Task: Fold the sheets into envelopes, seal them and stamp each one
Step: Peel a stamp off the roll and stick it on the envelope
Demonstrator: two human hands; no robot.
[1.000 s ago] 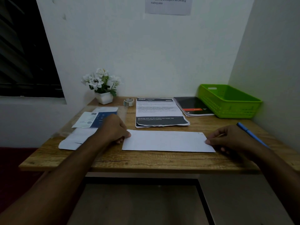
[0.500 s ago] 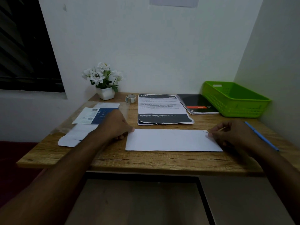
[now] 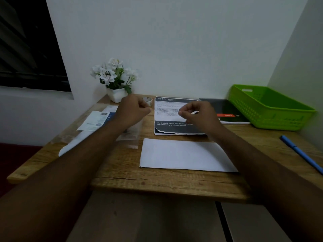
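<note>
A folded white sheet (image 3: 185,154) lies flat near the front edge of the wooden table (image 3: 157,184). Neither hand touches it. My left hand (image 3: 132,110) hovers above the table behind the sheet with its fingers curled, just left of a small tape roll (image 3: 147,100); I see nothing in it. My right hand (image 3: 197,116) hovers over a printed page (image 3: 167,109), thumb and forefinger tips brought together. A pale sliver shows between its fingers; whether it is something held or the page behind is unclear.
A green basket (image 3: 272,119) stands at the back right, beside a dark notebook (image 3: 227,109). A blue pen (image 3: 300,152) lies at the right edge. White flowers in a pot (image 3: 117,95) stand at the back left, with papers (image 3: 96,119) and a clear plastic sleeve (image 3: 131,135).
Both hands have let go of the folded sheet's ends and lifted toward the back middle of the table. The camera has moved closer. The sheet has stayed in place.
</note>
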